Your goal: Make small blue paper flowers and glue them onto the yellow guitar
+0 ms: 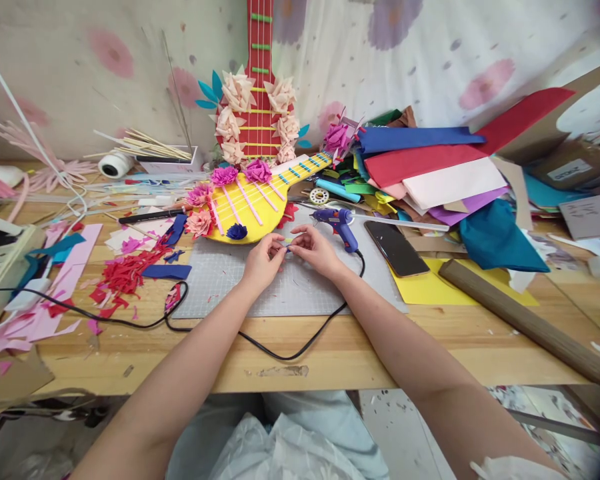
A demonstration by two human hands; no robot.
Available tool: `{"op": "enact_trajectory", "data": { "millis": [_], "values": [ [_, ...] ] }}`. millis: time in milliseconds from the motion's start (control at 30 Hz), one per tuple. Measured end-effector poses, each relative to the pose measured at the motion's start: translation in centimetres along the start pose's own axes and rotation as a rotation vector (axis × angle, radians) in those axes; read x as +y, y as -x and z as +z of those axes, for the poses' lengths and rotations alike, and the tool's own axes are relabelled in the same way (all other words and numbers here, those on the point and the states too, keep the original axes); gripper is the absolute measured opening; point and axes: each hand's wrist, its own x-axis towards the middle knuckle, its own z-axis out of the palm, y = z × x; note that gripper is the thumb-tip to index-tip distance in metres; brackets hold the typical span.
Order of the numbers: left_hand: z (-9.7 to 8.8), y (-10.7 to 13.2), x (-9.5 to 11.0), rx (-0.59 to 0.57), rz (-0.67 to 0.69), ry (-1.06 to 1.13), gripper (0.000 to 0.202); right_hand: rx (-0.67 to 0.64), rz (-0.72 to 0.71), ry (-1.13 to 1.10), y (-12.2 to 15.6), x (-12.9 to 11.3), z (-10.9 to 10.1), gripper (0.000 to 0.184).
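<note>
My left hand (263,261) and my right hand (314,249) meet over the grey cutting mat (230,280), fingertips pinched together on a tiny piece (287,248) of blue material. Just beyond them lies a yellow paper guitar (253,212) decorated with pink, magenta and blue paper flowers. A blue hot glue gun (339,225) rests right of my right hand, its black cord (260,340) looping across the mat and off the table edge.
A red paper guitar (258,100) with cream flowers leans on the wall. Stacked coloured felt sheets (430,167) fill the right side, with a phone (396,248), a yellow sheet and a wooden rod (525,323). Red and pink scraps (125,273) litter the left.
</note>
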Motion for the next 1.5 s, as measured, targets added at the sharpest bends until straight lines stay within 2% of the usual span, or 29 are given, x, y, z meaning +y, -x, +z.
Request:
{"op": "enact_trajectory", "data": {
  "millis": [133,300,433,867,1133,1300,1500],
  "values": [
    [0.0,-0.2,-0.1,0.016,-0.020,0.036,0.023,0.018,0.007,-0.068,-0.1,0.1,0.2,0.032],
    [0.1,-0.6,-0.2,0.027,-0.084,0.148,0.033,0.028,0.016,-0.042,-0.3,0.2,0.4,0.029],
    [0.1,-0.7,-0.2,0.038,-0.109,0.177,0.030,0.015,0.015,-0.021,-0.3,0.2,0.3,0.027],
    [0.2,-0.6,-0.2,0.051,-0.103,0.143,0.031,0.043,-0.011,0.127,-0.3,0.4,0.3,0.022],
    [0.2,-0.4,-0.2,0.051,-0.089,0.116,0.028,0.113,-0.053,0.283,0.4,-1.0,0.2,0.012],
    [0.2,-0.3,-0.2,0.057,-0.074,0.083,0.025,0.122,-0.055,0.293,0.3,-1.2,0.2,0.014],
    [0.2,-0.2,-0.1,0.050,-0.090,0.024,0.021,0.191,-0.027,0.293,0.1,-0.4,0.0,0.012]
  ]
}}
